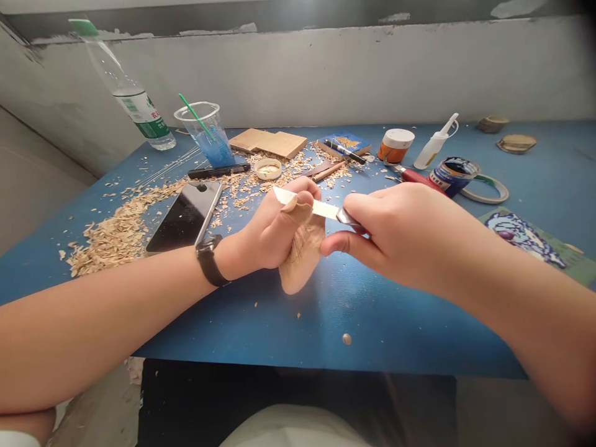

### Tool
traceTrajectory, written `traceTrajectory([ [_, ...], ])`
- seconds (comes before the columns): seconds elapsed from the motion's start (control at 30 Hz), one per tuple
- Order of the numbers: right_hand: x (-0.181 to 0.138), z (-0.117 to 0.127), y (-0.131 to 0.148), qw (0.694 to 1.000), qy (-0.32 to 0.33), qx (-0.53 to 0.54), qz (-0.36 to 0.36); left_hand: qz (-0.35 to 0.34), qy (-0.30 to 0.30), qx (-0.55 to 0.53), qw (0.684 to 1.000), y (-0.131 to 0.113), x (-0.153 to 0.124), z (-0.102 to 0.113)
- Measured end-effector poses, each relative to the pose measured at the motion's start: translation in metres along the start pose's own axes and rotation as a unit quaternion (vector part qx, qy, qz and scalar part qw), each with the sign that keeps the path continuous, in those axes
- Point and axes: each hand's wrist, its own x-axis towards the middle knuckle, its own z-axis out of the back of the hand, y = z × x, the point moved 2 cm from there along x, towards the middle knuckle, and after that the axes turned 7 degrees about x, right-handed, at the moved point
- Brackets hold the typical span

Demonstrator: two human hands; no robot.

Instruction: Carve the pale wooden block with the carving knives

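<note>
My left hand (274,233) is closed round a pale carved piece of wood (302,264), whose rounded lower end sticks out below the fingers. Dark marks run along the wood's surface. The left thumb, with a tan covering on it, lies beside the blade. In my right hand (391,220) is a utility knife (347,217), gripped by its dark handle. Its bright blade points left and crosses the upper part of the wood at the left thumb. The left fingers behind the wood are partly hidden.
Wood shavings (116,230) lie heaped left of a phone (186,214) on the blue table (395,329). Behind stand a water bottle (139,112), a plastic cup (216,146) of blue liquid and wooden boards (270,143). Paint jars (395,147), a glue bottle (435,146) and tape (487,189) are at right.
</note>
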Motion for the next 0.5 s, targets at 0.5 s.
traceTrajectory([
  [0.5,0.001,-0.007,0.0,0.999,0.001,0.028,0.042,-0.026,0.043,0.017,0.999,-0.01,0.004,0.001],
])
